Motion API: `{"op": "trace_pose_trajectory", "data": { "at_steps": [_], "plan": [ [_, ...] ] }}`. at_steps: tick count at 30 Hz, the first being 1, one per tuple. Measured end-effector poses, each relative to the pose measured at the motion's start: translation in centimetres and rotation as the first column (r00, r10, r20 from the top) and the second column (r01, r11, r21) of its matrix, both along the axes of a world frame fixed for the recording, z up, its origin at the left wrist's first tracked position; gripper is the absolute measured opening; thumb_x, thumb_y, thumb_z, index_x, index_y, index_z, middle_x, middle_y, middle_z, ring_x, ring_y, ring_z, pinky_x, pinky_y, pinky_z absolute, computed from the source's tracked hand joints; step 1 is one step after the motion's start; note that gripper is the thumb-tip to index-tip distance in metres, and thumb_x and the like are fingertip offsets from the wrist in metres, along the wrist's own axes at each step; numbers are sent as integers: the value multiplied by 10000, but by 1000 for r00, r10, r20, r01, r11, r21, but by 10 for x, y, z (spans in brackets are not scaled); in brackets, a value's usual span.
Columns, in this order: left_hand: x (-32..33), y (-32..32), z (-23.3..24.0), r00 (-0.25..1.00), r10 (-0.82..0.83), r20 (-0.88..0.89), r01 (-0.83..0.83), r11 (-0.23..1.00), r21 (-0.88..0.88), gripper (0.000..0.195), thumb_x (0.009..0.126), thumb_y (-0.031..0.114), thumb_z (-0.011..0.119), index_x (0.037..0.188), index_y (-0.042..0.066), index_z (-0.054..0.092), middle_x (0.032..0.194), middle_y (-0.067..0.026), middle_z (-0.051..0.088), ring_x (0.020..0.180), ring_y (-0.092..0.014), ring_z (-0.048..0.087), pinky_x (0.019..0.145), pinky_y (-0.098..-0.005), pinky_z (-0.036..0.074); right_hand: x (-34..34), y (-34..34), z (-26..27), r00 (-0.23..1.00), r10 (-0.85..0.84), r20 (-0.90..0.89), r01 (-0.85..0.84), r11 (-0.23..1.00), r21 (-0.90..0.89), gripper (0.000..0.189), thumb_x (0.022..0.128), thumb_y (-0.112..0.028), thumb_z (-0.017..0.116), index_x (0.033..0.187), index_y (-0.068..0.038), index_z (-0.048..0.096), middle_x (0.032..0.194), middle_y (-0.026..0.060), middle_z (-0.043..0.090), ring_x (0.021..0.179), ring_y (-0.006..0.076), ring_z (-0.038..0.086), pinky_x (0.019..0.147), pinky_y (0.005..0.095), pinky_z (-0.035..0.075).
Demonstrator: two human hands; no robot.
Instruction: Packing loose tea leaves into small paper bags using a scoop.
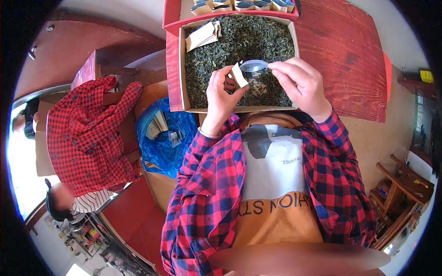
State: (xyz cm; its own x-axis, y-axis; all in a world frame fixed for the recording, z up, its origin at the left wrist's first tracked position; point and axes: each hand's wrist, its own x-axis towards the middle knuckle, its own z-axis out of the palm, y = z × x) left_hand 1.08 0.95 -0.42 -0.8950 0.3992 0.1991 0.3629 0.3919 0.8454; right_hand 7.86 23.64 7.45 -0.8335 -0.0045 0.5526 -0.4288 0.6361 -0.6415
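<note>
My left hand (223, 88) holds a small paper packet (239, 75) upright over a shallow cardboard box (183, 74) of dried green leaves (241, 34). From the right, my right hand (302, 81) grips the handle of a clear spoon (254, 65), whose bowl is beside the packet's top. Whether leaves are in the spoon or packet cannot be told. A stack of flat paper packets (203, 36) lies on the leaves in the box's far left corner. A paler patch (259, 88) shows among the leaves below the spoon.
Beyond the box, a red tray (231, 16) holds several upright packets (245, 5). The box is on a red wooden table (342, 62). To the left is a blue plastic bag (165, 138) with packets inside. A person in a red checked shirt (93, 138) is farther left.
</note>
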Motion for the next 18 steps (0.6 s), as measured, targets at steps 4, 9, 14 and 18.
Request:
{"op": "trace_pose_trajectory", "data": {
  "at_steps": [4, 9, 14, 18],
  "plan": [
    [0, -3, -1, 999, 2, 38, -3, 999, 32, 684, 711, 29, 887, 1337, 32, 610, 1112, -108, 629, 869, -189, 694, 734, -309, 613, -2, 0, 4, 993, -121, 7, 121, 987, -105, 146, 944, 0, 731, 1088, 0, 753, 881, 75, 694, 737, 141, 631, 642, 276, 497],
    [-1, -7, -6, 995, -10, 96, 5, 998, 59, 704, 740, 38, 885, 1373, 15, 577, 1125, -110, 627, 880, -176, 699, 740, -307, 614, -6, 12, -21, 970, -119, 212, 143, 984, -103, 123, 975, -51, 698, 1080, -13, 751, 885, 83, 697, 760, 152, 647, 679, 293, 506],
    [-4, -10, -28, 935, -87, 344, -16, 958, 285, 752, 785, 68, 902, 1427, -6, 518, 990, -69, 652, 815, -122, 685, 706, -270, 586, -3, 3, -43, 959, -32, 281, 60, 994, -91, 113, 966, -74, 702, 1054, -21, 749, 896, 112, 709, 761, 217, 680, 687, 329, 528],
    [-6, -10, -21, 909, -128, 396, -37, 923, 384, 746, 805, 44, 889, 1440, -7, 500, 992, -55, 663, 839, -109, 680, 700, -253, 581, -6, -1, -49, 954, -56, 295, 56, 998, 8, 105, 951, -84, 709, 1033, -29, 746, 909, 120, 710, 790, 292, 696, 701, 369, 547]
  ]
}}
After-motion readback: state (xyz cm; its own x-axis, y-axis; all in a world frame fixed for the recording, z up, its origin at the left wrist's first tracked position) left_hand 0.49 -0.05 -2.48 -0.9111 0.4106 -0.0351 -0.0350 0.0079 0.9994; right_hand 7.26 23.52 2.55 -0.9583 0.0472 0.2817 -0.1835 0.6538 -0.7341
